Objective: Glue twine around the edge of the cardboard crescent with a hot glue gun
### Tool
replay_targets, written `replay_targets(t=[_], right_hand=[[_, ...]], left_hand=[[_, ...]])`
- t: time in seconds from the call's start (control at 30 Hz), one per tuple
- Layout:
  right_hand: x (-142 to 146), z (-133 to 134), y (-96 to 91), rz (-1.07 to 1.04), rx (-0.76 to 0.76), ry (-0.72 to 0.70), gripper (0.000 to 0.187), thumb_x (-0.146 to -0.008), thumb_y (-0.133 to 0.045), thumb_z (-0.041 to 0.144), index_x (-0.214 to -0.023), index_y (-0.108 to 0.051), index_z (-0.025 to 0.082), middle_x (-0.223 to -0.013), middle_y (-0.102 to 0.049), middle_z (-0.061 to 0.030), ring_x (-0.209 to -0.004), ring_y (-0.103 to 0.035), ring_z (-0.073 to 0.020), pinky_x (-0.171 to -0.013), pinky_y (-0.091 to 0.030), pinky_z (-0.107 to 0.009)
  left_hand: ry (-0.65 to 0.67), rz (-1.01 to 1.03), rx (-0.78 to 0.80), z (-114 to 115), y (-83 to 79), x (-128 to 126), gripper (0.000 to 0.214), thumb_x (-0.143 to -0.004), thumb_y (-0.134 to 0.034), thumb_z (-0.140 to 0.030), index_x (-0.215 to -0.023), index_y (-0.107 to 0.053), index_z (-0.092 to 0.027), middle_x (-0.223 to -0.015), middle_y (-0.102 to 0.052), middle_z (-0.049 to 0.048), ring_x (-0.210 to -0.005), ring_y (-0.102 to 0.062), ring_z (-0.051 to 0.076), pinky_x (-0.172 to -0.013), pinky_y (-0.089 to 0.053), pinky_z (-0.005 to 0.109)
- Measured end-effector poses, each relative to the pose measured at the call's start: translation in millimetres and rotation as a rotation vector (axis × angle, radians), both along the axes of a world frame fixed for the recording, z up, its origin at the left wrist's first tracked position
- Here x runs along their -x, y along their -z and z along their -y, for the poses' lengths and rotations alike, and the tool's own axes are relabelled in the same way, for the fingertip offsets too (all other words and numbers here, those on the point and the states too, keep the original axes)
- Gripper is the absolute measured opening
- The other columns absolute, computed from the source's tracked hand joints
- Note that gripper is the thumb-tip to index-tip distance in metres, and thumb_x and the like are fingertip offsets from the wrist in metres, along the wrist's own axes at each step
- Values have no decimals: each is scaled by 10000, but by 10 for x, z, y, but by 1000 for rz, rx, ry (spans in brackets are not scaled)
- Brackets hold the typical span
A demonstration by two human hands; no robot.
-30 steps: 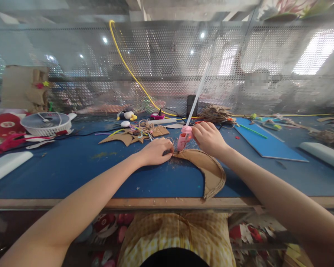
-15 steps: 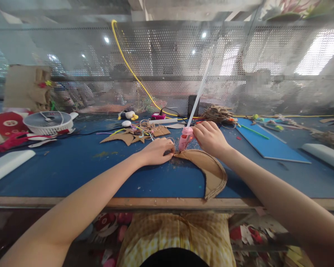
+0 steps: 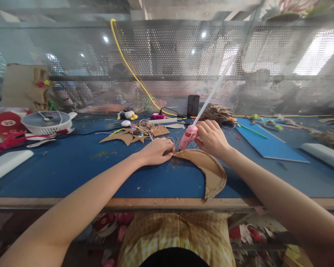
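Note:
My right hand (image 3: 213, 138) is closed around a pink hot glue gun (image 3: 188, 136), tilted with its nozzle down at the tip of a cardboard crescent (image 3: 211, 167). A long translucent glue stick (image 3: 214, 91) sticks out of the gun's back end, leaning up to the right. My left hand (image 3: 159, 150) pinches the crescent's left tip; the fingertips partly hide what else they may hold. Twine seems to run along the crescent's outer edge. The crescent lies on the blue table top, its lower point near the front edge.
Cardboard stars (image 3: 122, 138) and loose twine lie behind my left hand. A phone (image 3: 193, 106) leans by a bundle of twigs (image 3: 215, 113). To the right is a blue board (image 3: 269, 142); at left, a white basket (image 3: 48, 123). A perforated metal screen (image 3: 167, 55) stands behind.
The glue gun has tilted, so its glue stick now leans further right. My right hand has turned slightly with it; my left hand and the crescent stay in place.

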State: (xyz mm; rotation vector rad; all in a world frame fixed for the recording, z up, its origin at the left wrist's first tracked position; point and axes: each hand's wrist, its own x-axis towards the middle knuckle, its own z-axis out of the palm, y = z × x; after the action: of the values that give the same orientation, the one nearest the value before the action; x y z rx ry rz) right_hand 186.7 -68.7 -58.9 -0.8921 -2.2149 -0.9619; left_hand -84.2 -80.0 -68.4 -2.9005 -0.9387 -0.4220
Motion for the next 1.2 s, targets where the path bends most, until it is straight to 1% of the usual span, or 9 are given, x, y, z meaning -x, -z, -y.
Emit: replay_targets(t=[0.13,0.27,0.43,0.6,0.77,1.2], right_hand=[[3,-2,3,-40,7,13,139,-925,-518,264,-995,-595,172,-950,-638,-110,-886,-490,-269,-814,-366,-374],[4,-6,4,-16,16,2,149,-904,-537,239,-1016,-597,163,-936,-633,-104,-880,-493,-268,-810,-367,-376],[14,0,4,-3,54,8,151,-913,-515,219,-1019,-605,161,-945,-636,-108,-888,-500,-269,-816,-363,-382],[27,5,5,25,44,-1,148,-932,-503,221,-1005,-613,155,-932,-634,-108,-884,-500,-267,-816,-365,-380],[33,4,7,20,51,-5,156,-944,-492,229,-1010,-615,159,-918,-633,-106,-880,-497,-266,-816,-365,-378],[27,-14,17,48,31,10,186,-975,-447,181,-1049,-618,171,-943,-653,-93,-895,-498,-260,-824,-363,-375]], left_hand=[[0,-8,-21,2,-6,-2,141,-979,-524,-243,-956,-651,-188,-972,-675,42,-936,-613,213,-858,-446,350],[-12,-36,-78,-2,1,-7,209,-1015,-487,-283,-958,-659,-181,-1000,-677,54,-935,-608,216,-852,-438,354],[-29,-34,-135,-12,33,-12,256,-1025,-459,-289,-924,-666,-179,-1037,-681,64,-943,-606,215,-868,-435,356],[-59,-6,-124,-18,59,-25,255,-1011,-467,-274,-897,-674,-175,-1033,-687,64,-957,-610,217,-892,-447,361],[-80,4,-97,-18,48,-35,242,-999,-483,-265,-892,-680,-172,-1021,-689,63,-967,-617,219,-890,-457,362],[-50,23,-113,-35,74,-30,229,-990,-504,-257,-887,-692,-178,-1000,-694,60,-938,-623,215,-880,-471,361]])
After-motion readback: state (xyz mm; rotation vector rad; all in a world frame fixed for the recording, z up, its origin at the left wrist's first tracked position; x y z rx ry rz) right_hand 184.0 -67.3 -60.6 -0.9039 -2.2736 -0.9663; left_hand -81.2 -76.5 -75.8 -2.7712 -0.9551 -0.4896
